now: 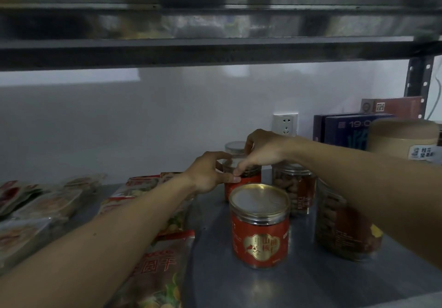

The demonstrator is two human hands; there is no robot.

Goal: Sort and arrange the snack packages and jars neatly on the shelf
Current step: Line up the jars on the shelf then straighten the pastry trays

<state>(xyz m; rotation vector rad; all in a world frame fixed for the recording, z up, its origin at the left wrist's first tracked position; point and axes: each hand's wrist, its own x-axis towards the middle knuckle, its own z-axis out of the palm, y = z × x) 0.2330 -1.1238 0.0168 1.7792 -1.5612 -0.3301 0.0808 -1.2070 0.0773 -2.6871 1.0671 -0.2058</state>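
front jar (pixel 260 226): red label, gold emblem, Chinese text illegible; foil-topped lid
rear jar (pixel 248 178): red label, mid-shelf, behind front jar
left hand (pixel 207 174): fingers pinching rear jar
right hand (pixel 262 148): clasping its top
nut jar (pixel 295 188): brown nuts
blue box (pixel 346 132): "19:0"

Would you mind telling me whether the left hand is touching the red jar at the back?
Touching. The head view shows the left hand with its fingertips pressed against the upper side of the back jar.
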